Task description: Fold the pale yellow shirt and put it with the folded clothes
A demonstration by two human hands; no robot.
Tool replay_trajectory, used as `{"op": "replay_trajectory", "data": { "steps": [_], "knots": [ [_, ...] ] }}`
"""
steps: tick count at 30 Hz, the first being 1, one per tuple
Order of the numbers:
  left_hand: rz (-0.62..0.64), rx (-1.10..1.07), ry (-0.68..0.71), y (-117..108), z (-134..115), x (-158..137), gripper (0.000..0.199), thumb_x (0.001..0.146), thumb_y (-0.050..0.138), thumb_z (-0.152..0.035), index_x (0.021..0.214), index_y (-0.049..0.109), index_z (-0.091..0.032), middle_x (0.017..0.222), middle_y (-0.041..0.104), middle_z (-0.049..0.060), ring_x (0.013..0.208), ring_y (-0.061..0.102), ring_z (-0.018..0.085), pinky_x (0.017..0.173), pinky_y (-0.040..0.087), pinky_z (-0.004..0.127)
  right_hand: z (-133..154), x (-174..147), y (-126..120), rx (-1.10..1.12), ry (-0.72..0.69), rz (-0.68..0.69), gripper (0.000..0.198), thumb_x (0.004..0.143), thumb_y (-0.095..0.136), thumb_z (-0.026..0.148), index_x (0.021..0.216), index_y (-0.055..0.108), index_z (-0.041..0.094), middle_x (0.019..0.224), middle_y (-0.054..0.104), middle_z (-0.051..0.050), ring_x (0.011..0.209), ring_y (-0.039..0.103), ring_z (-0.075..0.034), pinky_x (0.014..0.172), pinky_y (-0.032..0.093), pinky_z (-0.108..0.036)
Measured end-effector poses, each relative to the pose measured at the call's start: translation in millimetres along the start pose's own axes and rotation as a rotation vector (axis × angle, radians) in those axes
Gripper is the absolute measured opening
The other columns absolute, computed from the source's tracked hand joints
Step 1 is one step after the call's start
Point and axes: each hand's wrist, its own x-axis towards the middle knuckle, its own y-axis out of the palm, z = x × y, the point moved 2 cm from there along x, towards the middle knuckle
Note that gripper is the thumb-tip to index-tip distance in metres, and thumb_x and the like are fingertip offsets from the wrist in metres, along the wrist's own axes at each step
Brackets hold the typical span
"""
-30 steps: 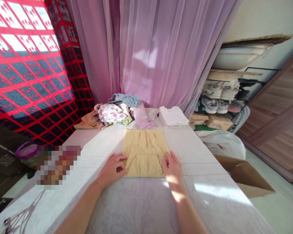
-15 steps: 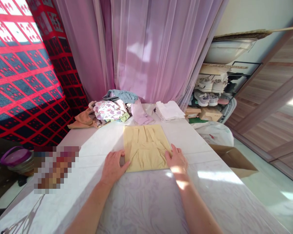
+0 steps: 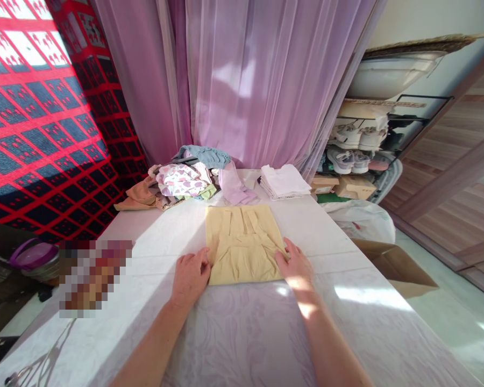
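Both hands (image 3: 190,275) (image 3: 298,264) half-open, touching folded yellow garment (image 3: 244,250)

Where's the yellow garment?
In the head view, the yellow garment lies centrally on the white cover between the left hand and right hand, in front of the clothes pile.

This looks like a room in a home. Sheer lilac curtains (image 3: 242,80) hang behind a table spread with a pale, floral-patterned cloth (image 3: 242,333), where a loose heap of mixed-colour clothes (image 3: 181,180) lies near a neat stack of folded white fabric (image 3: 284,181). To the right, a black metal rack (image 3: 425,98) holds grey-and-white lace-up shoes (image 3: 342,161), beside wood-grain panelled doors (image 3: 452,215).
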Motion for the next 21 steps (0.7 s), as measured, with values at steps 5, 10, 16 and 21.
{"op": "replay_trajectory", "data": {
  "steps": [5, 10, 16, 21],
  "knots": [
    [-0.008, 0.081, -0.026, -3.5, -2.1, -1.3, 0.034, 0.085, 0.055, -0.024, 0.118, 0.06, -0.022, 0.091, 0.072, 0.003, 0.096, 0.061, 0.026, 0.09, 0.04, 0.042, -0.2, 0.5, -0.8, -0.01, 0.014, 0.033, 0.055, 0.087, 0.049, 0.026, 0.141, 0.046, 0.024, 0.12, 0.063, -0.008, 0.087, 0.064, -0.02, 0.072, 0.044, -0.03],
    [-0.086, 0.137, -0.051, -4.2, 0.0, -2.6, 0.015, 0.083, 0.061, -0.034, 0.091, 0.067, -0.023, 0.109, 0.067, 0.008, 0.105, 0.055, 0.029, 0.09, 0.04, 0.044, -0.8, -0.4, 0.2, -0.008, -0.003, 0.001, 0.053, 0.088, 0.051, 0.029, 0.14, 0.047, 0.024, 0.117, 0.064, -0.008, 0.084, 0.064, -0.018, 0.07, 0.044, -0.029],
    [-0.072, 0.01, -0.016, 5.2, 2.4, -0.6, 0.012, 0.084, 0.058, -0.025, 0.074, 0.064, -0.024, 0.117, 0.066, 0.002, 0.111, 0.054, 0.026, 0.095, 0.039, 0.046, 0.1, -0.5, -0.7, 0.001, 0.005, 0.015, 0.052, 0.089, 0.05, 0.032, 0.14, 0.048, 0.023, 0.119, 0.064, -0.009, 0.093, 0.064, -0.022, 0.073, 0.044, -0.031],
    [-0.165, 0.079, -0.024, 4.6, 3.6, -2.2, 0.006, 0.083, 0.06, -0.028, 0.081, 0.064, -0.025, 0.123, 0.064, 0.006, 0.116, 0.052, 0.028, 0.098, 0.038, 0.048, -3.1, 0.4, 2.6, 0.035, -0.002, 0.01, 0.055, 0.087, 0.052, 0.032, 0.141, 0.046, 0.025, 0.12, 0.064, -0.008, 0.096, 0.063, -0.023, 0.074, 0.044, -0.031]
  ]
}}
